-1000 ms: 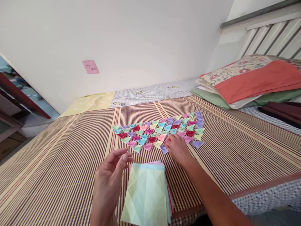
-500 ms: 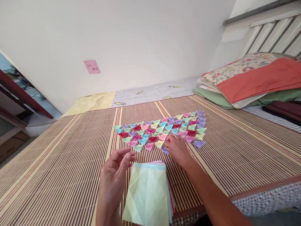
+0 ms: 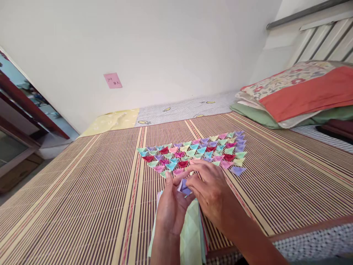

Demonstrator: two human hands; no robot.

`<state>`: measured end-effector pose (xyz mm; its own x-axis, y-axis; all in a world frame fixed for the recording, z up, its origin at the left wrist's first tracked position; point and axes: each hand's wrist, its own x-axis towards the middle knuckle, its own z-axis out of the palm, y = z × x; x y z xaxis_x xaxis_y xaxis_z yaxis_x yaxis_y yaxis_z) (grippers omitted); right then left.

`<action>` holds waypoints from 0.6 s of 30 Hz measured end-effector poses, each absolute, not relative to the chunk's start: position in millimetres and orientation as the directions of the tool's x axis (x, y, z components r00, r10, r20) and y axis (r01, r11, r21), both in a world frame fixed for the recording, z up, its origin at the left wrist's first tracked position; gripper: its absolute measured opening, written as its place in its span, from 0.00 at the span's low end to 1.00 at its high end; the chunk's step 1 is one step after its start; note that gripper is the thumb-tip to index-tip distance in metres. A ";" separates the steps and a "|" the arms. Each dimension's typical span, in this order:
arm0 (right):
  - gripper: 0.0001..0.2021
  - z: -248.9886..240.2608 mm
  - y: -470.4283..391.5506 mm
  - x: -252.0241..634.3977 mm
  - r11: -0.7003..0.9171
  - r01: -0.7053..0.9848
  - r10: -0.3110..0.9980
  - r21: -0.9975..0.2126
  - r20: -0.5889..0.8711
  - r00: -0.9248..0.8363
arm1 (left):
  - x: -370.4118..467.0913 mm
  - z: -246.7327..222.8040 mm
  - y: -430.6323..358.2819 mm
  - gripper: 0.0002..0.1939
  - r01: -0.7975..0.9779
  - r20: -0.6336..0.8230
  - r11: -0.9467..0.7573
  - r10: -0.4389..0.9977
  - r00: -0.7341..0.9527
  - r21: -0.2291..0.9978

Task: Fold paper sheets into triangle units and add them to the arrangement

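Observation:
A small purple folded paper piece [image 3: 184,187] is between my two hands, above the paper stack. My left hand [image 3: 172,206] cups it from the left with its fingers around it. From the right, my right hand [image 3: 209,184] pinches the same piece with thumb and fingers. Below them lies a stack of creased paper sheets [image 3: 191,235], pale green on top, partly covered by my left hand and forearm. Rows of small folded papers [image 3: 180,154] in many colours lie just beyond; my right hand hides some of the nearest ones.
A striped bamboo mat [image 3: 82,191] spreads under everything. At the right back is a pile of bedding [image 3: 298,92], with a dark folded item [image 3: 338,129] near it. The white wall [image 3: 179,48] bears a pink note [image 3: 113,80]. A doorway opens at the left.
Both hands have come together over the paper stack. My right hand has drawn back from the rows, and the purple piece from the front row is now between my hands. The view has shifted slightly.

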<state>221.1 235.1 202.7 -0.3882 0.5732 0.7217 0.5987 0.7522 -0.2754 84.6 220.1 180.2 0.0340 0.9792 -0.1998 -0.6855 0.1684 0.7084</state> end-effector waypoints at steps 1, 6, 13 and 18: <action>0.13 203.0 235.4 220.6 0.749 0.602 0.575 -0.275 0.721 -0.386 | 82.9 180.4 220.3 0.32 -0.688 -0.202 0.166 0.979 0.028 0.706; 0.11 185.2 265.6 250.2 0.639 0.720 0.681 -0.272 0.635 -0.364 | 47.0 184.0 219.8 0.16 -0.680 -0.193 -0.012 0.955 -0.226 0.733; 0.09 149.7 303.0 270.5 0.481 0.836 0.818 -0.264 0.478 -0.320 | 11.7 195.1 210.4 0.09 -0.750 -0.289 -0.169 0.851 -0.438 0.640; 0.08 134.6 306.7 249.3 0.445 0.870 0.851 -0.213 0.403 -0.337 | 14.1 204.1 209.4 0.13 -0.798 -0.350 -0.175 0.829 -0.435 0.577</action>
